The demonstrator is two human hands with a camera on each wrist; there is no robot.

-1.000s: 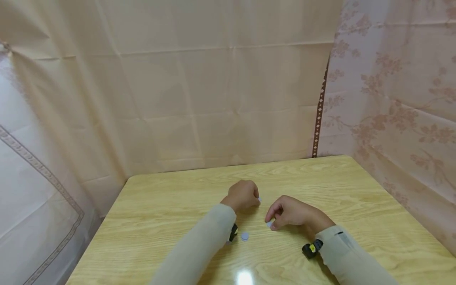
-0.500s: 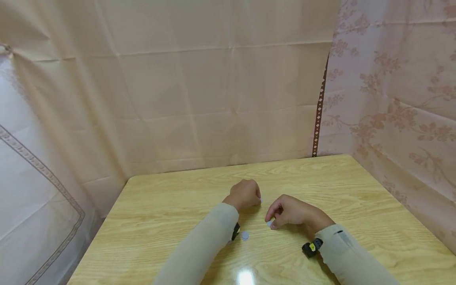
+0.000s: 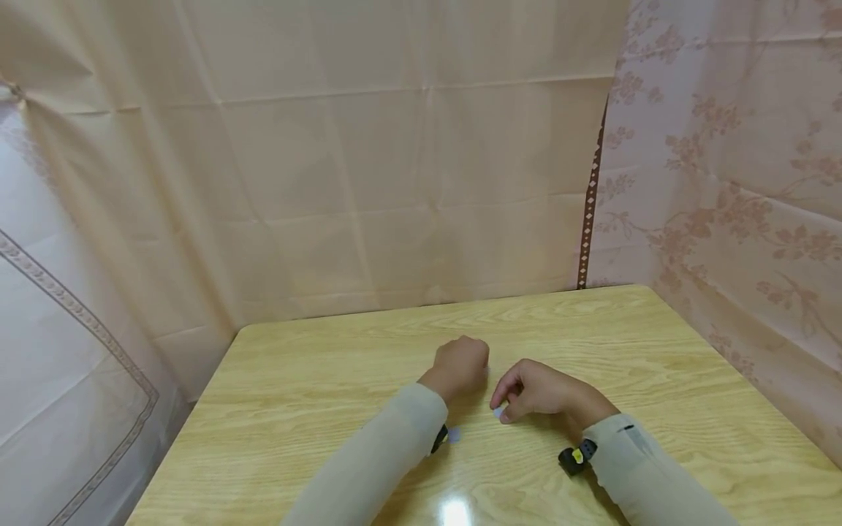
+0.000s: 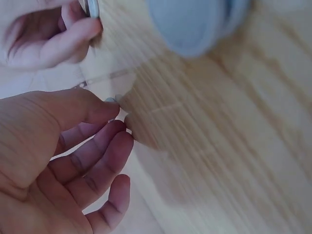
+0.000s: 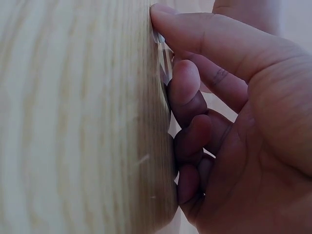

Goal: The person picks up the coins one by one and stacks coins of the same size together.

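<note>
Both hands rest close together on a light wooden table (image 3: 296, 394). My left hand (image 3: 460, 363) is curled, and in the left wrist view its thumb and forefinger (image 4: 117, 114) pinch a small pale edge, most of it hidden. My right hand (image 3: 536, 391) pinches a small pale blue disc (image 3: 498, 413) against the tabletop. The right wrist view shows that thin disc (image 5: 165, 51) between thumb and forefinger. A third pale blue disc (image 3: 454, 435) lies loose by my left sleeve, partly covered, and looms blurred in the left wrist view (image 4: 192, 22).
Beige cloth hangs behind the table and flowered pink cloth (image 3: 723, 183) to the right. A black and yellow device (image 3: 572, 458) sits at my right wrist. The table's back edge runs just beyond the hands.
My left hand has slid a little right, toward the right hand. Its sleeve now covers part of the loose disc. The right hand has stayed put.
</note>
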